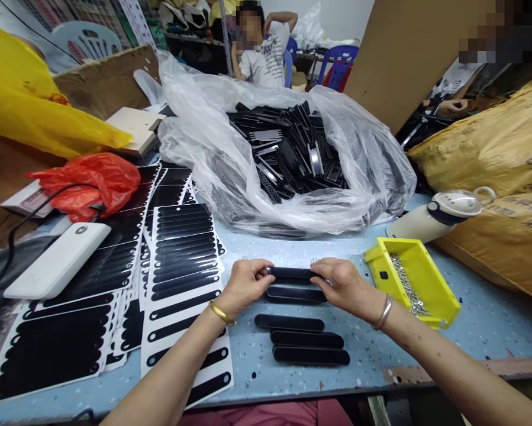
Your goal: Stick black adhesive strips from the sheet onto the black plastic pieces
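Note:
My left hand (244,285) and my right hand (342,284) both pinch the ends of one long black strip-shaped piece (292,273), held just above the blue speckled table (479,331). Another black piece (296,294) lies right under it. Three more black pieces (308,339) lie in a row nearer to me. Sheets of black oblong stickers (183,254) lie to the left of my left hand. Each wrist wears a bangle.
A clear plastic bag (230,148) full of black comb-like parts sits behind my hands. A yellow tray (429,278) of small metal bits stands at right, a white bottle (438,216) beyond it. A white power bank (59,260), red bag (88,183) and a seated person (266,53) are farther off.

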Available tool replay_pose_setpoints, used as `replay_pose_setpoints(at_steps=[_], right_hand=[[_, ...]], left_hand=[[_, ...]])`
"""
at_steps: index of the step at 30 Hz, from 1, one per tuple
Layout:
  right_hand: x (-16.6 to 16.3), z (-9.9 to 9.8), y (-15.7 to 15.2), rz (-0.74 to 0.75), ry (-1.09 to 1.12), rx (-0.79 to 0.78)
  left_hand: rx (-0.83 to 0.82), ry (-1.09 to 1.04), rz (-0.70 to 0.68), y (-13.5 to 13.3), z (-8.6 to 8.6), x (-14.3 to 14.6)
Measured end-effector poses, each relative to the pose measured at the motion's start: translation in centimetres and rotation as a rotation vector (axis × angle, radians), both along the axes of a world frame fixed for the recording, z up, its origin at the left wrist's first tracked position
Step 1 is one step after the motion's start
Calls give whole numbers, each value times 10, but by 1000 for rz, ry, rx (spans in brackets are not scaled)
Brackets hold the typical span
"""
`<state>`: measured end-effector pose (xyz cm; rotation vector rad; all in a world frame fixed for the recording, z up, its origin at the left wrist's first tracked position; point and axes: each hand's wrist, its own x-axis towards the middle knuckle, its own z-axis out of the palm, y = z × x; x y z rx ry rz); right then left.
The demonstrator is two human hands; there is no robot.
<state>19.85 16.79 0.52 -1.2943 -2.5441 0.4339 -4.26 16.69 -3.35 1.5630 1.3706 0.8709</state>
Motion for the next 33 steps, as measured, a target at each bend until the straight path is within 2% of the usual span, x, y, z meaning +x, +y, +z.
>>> replay_pose_setpoints(at_steps=[17,33], right_hand=[[-4,0,4,24,-83,-42],[-7,0,6,35,-150,-39]], left_hand=[[-47,-41,28,-2,0,1],[-109,-41,-5,0,6,0]])
